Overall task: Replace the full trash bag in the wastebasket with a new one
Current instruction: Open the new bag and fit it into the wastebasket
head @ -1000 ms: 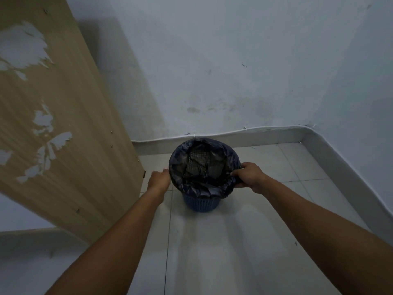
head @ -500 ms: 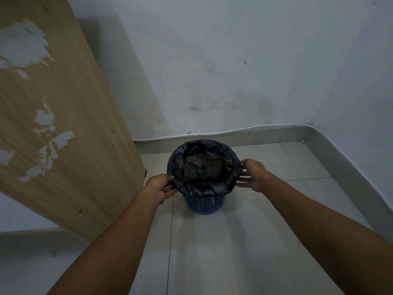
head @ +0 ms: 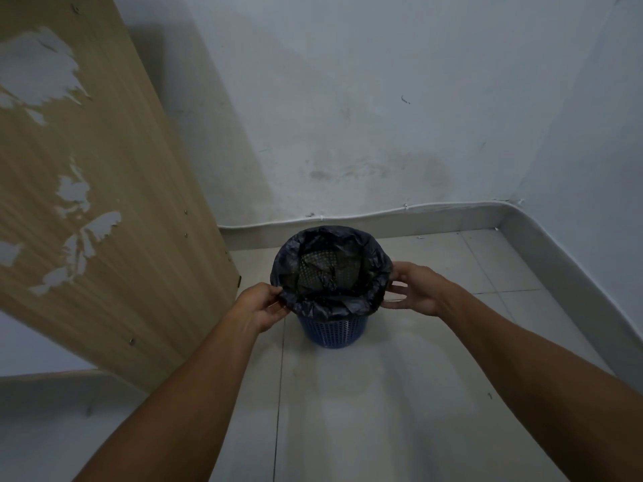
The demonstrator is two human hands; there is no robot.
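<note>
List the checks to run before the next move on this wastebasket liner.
1. Trash bag folded over the wastebasket rim all round: ok.
2. Wastebasket upright on the floor: ok.
3. Bag inside free of rubbish: ok, the basket mesh shows through.
4. Left hand pinches the left fold: ok.
5. Right hand touching the right fold: cannot tell; its fingers lie straight beside it.
</note>
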